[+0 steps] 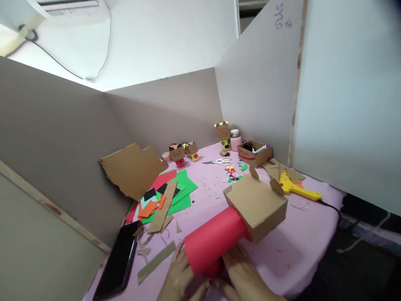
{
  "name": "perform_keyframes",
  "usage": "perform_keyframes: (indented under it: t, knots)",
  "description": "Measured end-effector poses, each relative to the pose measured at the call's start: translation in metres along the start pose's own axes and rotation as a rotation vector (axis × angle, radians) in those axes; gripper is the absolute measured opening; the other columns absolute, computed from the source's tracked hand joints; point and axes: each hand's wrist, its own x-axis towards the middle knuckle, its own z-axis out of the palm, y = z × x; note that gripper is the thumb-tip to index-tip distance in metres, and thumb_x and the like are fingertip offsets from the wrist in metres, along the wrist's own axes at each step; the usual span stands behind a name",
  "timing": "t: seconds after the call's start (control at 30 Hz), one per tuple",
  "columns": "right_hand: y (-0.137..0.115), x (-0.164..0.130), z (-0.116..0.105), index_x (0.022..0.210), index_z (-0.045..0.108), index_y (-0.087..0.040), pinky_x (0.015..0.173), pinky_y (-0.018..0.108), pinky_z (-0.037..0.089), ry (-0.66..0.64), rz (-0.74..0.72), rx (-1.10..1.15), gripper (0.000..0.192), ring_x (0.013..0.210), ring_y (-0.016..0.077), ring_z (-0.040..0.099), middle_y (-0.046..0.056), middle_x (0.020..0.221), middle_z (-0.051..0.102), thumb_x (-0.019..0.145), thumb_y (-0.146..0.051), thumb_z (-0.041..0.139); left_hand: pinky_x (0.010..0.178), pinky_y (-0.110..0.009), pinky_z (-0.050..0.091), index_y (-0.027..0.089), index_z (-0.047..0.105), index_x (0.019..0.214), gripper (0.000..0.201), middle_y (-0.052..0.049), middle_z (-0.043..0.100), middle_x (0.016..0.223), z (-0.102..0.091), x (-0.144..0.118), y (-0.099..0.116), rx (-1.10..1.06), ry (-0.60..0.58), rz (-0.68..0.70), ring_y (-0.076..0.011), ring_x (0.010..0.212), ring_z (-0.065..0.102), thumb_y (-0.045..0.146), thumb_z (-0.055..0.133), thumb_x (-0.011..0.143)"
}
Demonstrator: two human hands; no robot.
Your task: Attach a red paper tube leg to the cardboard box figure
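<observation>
A red paper tube (216, 234) lies slanted in front of me, joined at its far end to a brown cardboard box (257, 200) with two rounded ears. My left hand (178, 274) wraps the tube's near left end, its fingers partly hidden behind the red paper. From below and to the right, my right hand (242, 269) grips the tube's lower side; its fingertips go out of sight under it. Both thumbs come close together beneath the near edge, where the red sheet hangs down.
A yellow glue gun (297, 188) with a black cord lies right. Behind are scissors (219, 161), paper scraps (233, 175), a small carton (255, 154), a pink bottle (235, 141) and several cardboard figures (178, 154). Left are green sheets (184, 200), cardboard (134, 169) and a phone (119, 259).
</observation>
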Motion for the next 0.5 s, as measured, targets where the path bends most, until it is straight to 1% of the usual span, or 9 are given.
perform_keyframes:
  t: [0.1,0.2,0.3,0.43,0.5]
  knots:
    - [-0.0005,-0.0008,-0.0010,0.134,0.051,-0.010,0.112,0.046,0.031,0.001,0.003,0.001,0.066,0.129,0.0330,0.047,0.019,0.136,0.058,0.070,-0.012,0.065,0.107,-0.047,0.045,0.022,0.065,0.113,0.032,-0.009,0.072,0.117,0.0006,0.0001,-0.0002,-0.001,0.017,-0.001,-0.0277,0.118,0.062,0.031,0.067,0.083]
    - [-0.0009,-0.0017,-0.0025,0.133,0.052,-0.010,0.112,0.046,0.031,-0.008,0.005,-0.002,0.066,0.128,0.0332,0.048,0.019,0.136,0.058,0.069,-0.011,0.065,0.108,-0.049,0.043,0.022,0.065,0.113,0.032,-0.009,0.073,0.116,-0.0004,0.0004,0.0003,0.002,0.018,0.009,-0.0277,0.116,0.063,0.031,0.068,0.082]
    - [-0.0015,-0.0015,-0.0043,0.134,0.052,-0.009,0.112,0.046,0.031,-0.028,-0.001,-0.005,0.067,0.129,0.0334,0.047,0.019,0.135,0.058,0.068,-0.011,0.065,0.110,-0.051,0.040,0.022,0.066,0.114,0.031,-0.009,0.073,0.116,-0.0030,0.0015,0.0022,0.019,-0.021,0.000,-0.0279,0.117,0.063,0.029,0.066,0.083]
    - [-0.0029,-0.0003,-0.0070,0.136,0.048,-0.006,0.111,0.048,0.031,-0.057,0.004,-0.016,0.069,0.130,0.0349,0.046,0.022,0.139,0.054,0.069,-0.009,0.063,0.109,-0.050,0.042,0.021,0.065,0.116,0.033,-0.010,0.071,0.120,-0.0055,0.0017,0.0056,0.033,-0.091,-0.046,-0.0286,0.121,0.060,0.029,0.064,0.084]
    - [-0.0044,-0.0001,-0.0089,0.138,0.046,-0.004,0.111,0.049,0.031,-0.078,0.008,-0.022,0.070,0.130,0.0358,0.045,0.023,0.140,0.053,0.069,-0.009,0.062,0.110,-0.051,0.039,0.020,0.063,0.120,0.036,-0.011,0.070,0.122,-0.0056,0.0007,0.0061,0.030,-0.097,-0.051,-0.0292,0.123,0.059,0.030,0.064,0.085]
